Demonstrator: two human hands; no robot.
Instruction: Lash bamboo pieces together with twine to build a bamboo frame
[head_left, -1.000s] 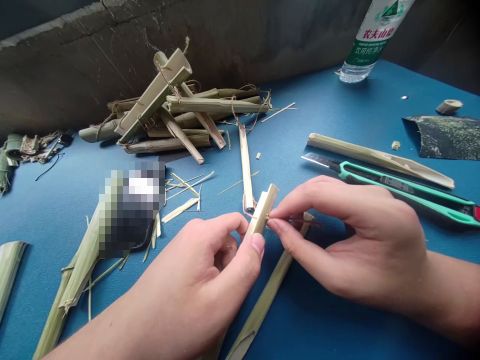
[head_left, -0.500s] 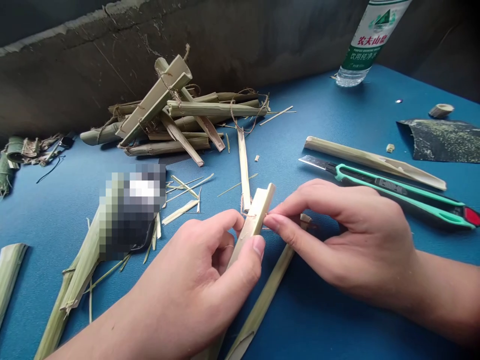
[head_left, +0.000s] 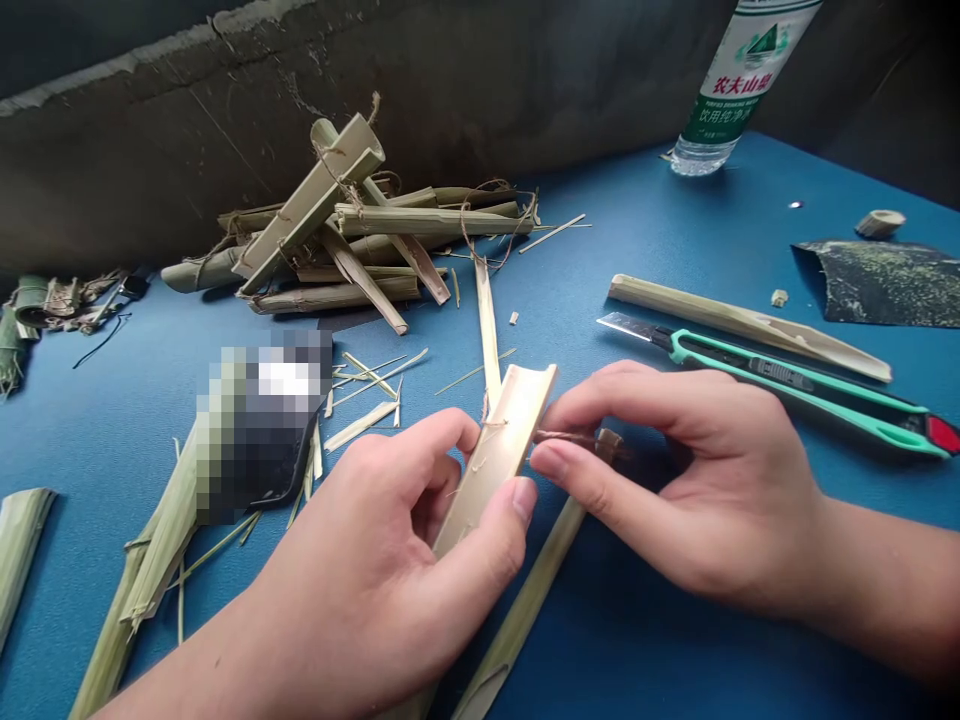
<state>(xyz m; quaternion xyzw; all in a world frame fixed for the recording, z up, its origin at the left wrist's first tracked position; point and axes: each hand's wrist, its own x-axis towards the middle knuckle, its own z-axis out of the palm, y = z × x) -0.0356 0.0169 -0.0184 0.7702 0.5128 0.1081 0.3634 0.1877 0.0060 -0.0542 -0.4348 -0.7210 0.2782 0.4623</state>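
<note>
My left hand (head_left: 420, 520) grips a split bamboo strip (head_left: 504, 440) between thumb and fingers, its pale hollow face turned up and its far end pointing away from me. A thin brown twine (head_left: 566, 436) leaves the strip's right edge and runs between the thumb and forefinger of my right hand (head_left: 675, 480), which are closed around it. A short bit of twine also crosses the hollow near the far end. Under my right fingers, a longer bamboo piece (head_left: 536, 590) lies on the blue table (head_left: 675, 640). My palms hide part of the strip and the twine's end.
Right of my right hand lies a green utility knife (head_left: 780, 375), blade out, beside another bamboo strip (head_left: 750, 325). A bamboo pile (head_left: 375, 220) with twine sits by the wall. A water bottle (head_left: 739, 90), a partly blurred phone (head_left: 289, 440) and bamboo slivers (head_left: 364, 425) are around.
The bamboo strip has rolled in my left hand, so its hollow face shows more. My right fingers have parted slightly, and the twine between them is now visible.
</note>
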